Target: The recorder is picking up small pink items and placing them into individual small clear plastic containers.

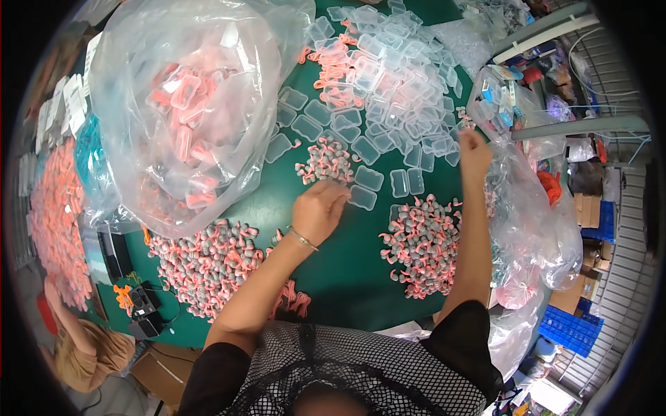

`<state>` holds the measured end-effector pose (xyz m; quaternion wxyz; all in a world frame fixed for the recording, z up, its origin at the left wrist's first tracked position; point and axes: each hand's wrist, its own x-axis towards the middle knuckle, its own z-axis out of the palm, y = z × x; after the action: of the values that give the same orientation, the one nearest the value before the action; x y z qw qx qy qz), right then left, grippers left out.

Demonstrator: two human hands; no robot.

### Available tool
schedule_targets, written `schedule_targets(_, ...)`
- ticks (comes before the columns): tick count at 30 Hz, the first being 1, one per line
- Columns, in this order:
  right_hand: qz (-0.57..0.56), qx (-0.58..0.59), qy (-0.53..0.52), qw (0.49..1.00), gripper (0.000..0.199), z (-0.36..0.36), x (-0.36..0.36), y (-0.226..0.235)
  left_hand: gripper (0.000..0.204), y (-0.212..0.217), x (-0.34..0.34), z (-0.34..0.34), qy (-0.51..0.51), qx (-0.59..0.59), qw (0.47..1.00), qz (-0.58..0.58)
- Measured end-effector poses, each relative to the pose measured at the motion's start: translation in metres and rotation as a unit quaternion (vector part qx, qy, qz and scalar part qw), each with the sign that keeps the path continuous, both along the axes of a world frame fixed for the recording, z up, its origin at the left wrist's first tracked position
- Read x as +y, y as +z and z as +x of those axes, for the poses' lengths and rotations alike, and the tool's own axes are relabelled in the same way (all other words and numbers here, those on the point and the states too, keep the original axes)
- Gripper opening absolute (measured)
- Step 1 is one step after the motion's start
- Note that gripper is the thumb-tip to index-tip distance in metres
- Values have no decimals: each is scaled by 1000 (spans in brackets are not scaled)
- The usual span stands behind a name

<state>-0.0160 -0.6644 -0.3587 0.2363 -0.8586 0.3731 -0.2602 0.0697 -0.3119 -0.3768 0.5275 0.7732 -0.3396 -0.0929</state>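
Observation:
My left hand (319, 211) is closed, its fingertips pressed together beside an open clear plastic box (363, 197). What it pinches, if anything, is too small to make out. Just beyond it lies a small heap of pink-and-grey plug-like pieces (329, 161). Reaching far to the right, my right hand (474, 154) has its fingers curled together near a few similar small pieces (465, 118). Its grip hides whatever may be inside. Another open clear box (407, 182) lies between my hands. A larger pile of the pieces (424, 246) sits left of my right forearm.
Many clear boxes (406, 76) are heaped at the back, beside coral cords (334, 66). A big clear bag (187, 132) of pink items stands back left. Another pile of pieces (208, 267) lies near left. A person (90, 350) sits at lower left. Plastic bags (534, 229) line the right edge.

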Motion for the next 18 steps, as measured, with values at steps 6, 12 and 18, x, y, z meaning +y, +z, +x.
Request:
schedule_targets(6,173,36,242,954,12,-22,188,9,5,-8,-18,-9,-24,-87,995,34)
schedule_targets(12,-112,34,249,961,12,-26,210,-9,5,-7,-23,-13,-32,-136,987,83)
schedule_targets(18,-95,13,259,961,8,-19,199,-7,21,-6,-16,-11,-46,-157,984,74)
